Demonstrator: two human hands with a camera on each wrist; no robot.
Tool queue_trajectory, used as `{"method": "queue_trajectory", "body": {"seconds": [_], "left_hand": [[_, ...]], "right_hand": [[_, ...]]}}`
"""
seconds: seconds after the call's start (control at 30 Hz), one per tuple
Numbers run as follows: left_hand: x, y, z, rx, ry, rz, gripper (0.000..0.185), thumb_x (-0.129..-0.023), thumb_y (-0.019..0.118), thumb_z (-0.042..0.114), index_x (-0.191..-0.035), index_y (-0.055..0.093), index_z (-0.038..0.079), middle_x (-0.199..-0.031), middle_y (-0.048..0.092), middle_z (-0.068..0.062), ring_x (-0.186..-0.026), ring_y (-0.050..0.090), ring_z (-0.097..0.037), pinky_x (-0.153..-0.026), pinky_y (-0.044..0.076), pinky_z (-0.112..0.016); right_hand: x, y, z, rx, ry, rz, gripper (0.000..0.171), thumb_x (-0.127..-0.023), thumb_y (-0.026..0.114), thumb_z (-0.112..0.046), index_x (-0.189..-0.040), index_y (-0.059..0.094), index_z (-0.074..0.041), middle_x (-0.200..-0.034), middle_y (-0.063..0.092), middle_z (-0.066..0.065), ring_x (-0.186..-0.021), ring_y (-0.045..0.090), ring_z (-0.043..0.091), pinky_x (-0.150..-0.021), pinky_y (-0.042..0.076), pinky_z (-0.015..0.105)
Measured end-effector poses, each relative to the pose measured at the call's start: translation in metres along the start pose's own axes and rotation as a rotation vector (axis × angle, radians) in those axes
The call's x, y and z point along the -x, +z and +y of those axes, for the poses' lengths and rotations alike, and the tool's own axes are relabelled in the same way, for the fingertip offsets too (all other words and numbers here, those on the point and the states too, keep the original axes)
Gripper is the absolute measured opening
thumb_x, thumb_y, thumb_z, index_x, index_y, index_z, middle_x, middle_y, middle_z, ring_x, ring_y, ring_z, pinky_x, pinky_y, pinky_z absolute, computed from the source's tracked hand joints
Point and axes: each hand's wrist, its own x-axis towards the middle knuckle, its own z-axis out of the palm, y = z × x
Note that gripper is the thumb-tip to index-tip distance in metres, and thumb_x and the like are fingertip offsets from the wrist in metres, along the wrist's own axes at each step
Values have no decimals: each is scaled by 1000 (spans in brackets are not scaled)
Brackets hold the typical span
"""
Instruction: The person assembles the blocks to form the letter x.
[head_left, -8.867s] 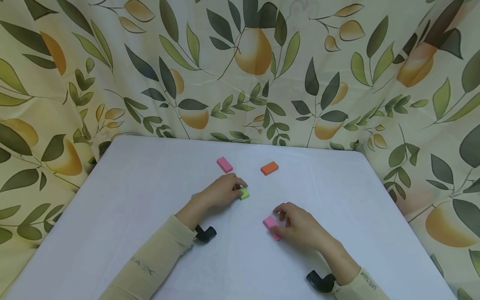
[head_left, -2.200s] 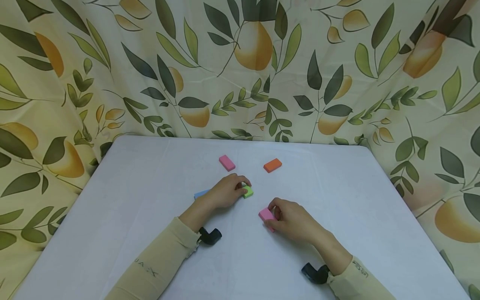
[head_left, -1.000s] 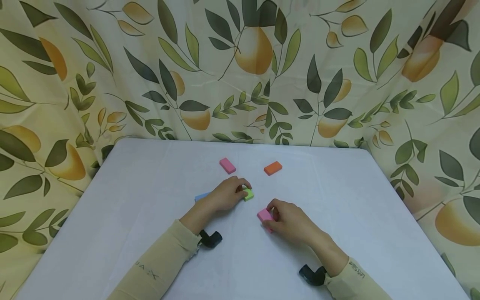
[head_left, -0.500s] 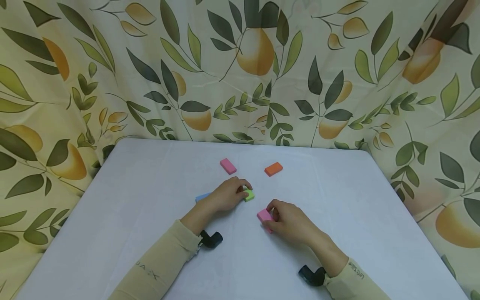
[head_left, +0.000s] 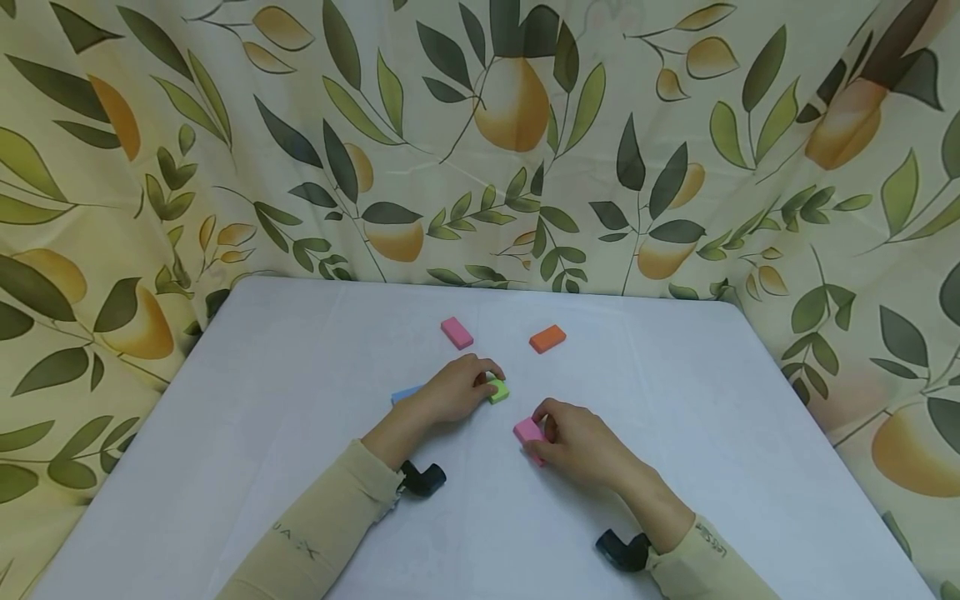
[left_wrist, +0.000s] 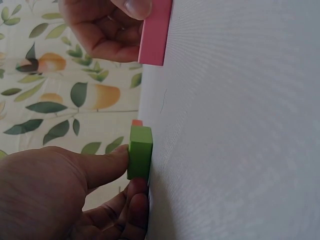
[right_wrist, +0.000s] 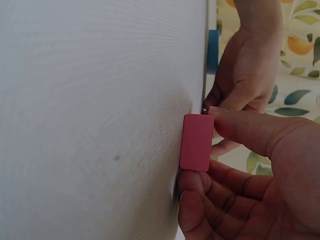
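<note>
A: Describe the held items.

B: The left hand [head_left: 450, 392] pinches a green block [head_left: 498, 391], a small rectangular piece with flat faces and square edges, resting on the table [head_left: 300, 433] near its centre. In the left wrist view the thumb and a finger [left_wrist: 107, 167] close on opposite sides of it. The right hand [head_left: 581, 442] grips a pink block [head_left: 527, 432], a flat rectangle with slightly rounded corners, also on the table, near the green block but apart from it. In the right wrist view the thumb lies along one edge and the curled fingers [right_wrist: 200, 185] support the opposite end.

A: Difference from the earlier frames?

B: Compared with 8.9 s ago, the pink block and right hand sit closer to the green block, and the fingers are more closed around it. Over the last second, no visible change.

A: Surroundings?

B: The table carries a white cover. A second pink block [head_left: 456, 332] and an orange block [head_left: 547, 338] lie further back; a blue block [head_left: 403, 392] shows partly behind the left hand. A curtain [head_left: 480, 142] printed with leaves and fruit encloses the table.
</note>
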Motion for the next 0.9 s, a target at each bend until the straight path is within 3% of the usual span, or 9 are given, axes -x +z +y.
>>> {"method": "queue_trajectory", "body": {"seconds": [0.9], "left_hand": [[-1,0,0,5,-10,-8,22,-98,56,27,-119,62,28,-93,54,2,-87,51,-15,-75,45,-29]], "right_hand": [[-3,0,-3,1,4,-6,31,-83,75,-31,-108,62,-17,-71,55,-6,-65,51,11,-61,44,27]]}}
